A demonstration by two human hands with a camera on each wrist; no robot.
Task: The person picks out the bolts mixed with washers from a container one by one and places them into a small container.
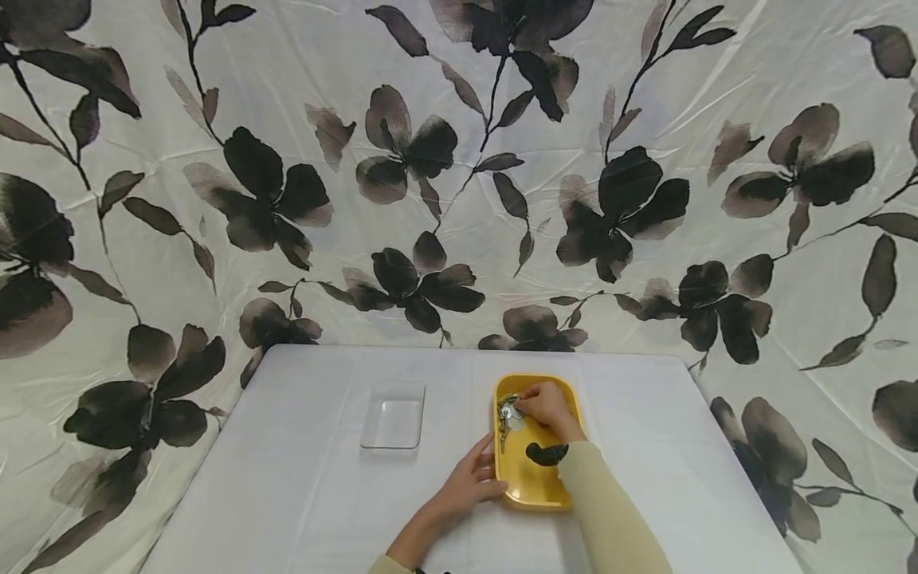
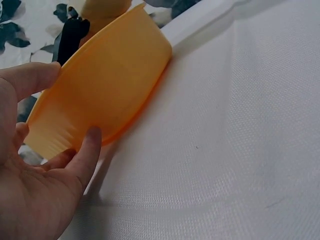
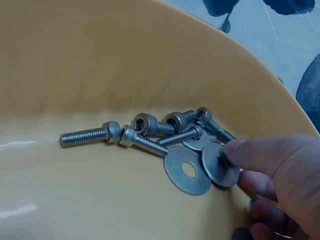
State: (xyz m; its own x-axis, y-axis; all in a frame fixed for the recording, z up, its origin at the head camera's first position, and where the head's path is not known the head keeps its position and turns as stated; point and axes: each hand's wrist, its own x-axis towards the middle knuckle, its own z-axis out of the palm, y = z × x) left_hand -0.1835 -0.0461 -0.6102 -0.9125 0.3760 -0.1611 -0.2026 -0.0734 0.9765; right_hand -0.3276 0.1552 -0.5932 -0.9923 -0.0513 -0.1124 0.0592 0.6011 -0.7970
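A yellow tray stands right of the table's middle. My left hand holds its left side, thumb at the rim and fingertips against the outer wall. Inside, my right hand reaches to the heap of metal parts along the left wall. Between thumb and fingers it pinches a flat round washer. Another washer lies beside that one, partly under it. Several socket head screws lie along the wall. Round metal edges show by the lower fingers; whether those fingers hold them I cannot tell.
A clear square box stands to the left of the tray on the white table. Behind the table hangs a floral cloth. A black device is strapped at the right wrist, over the tray.
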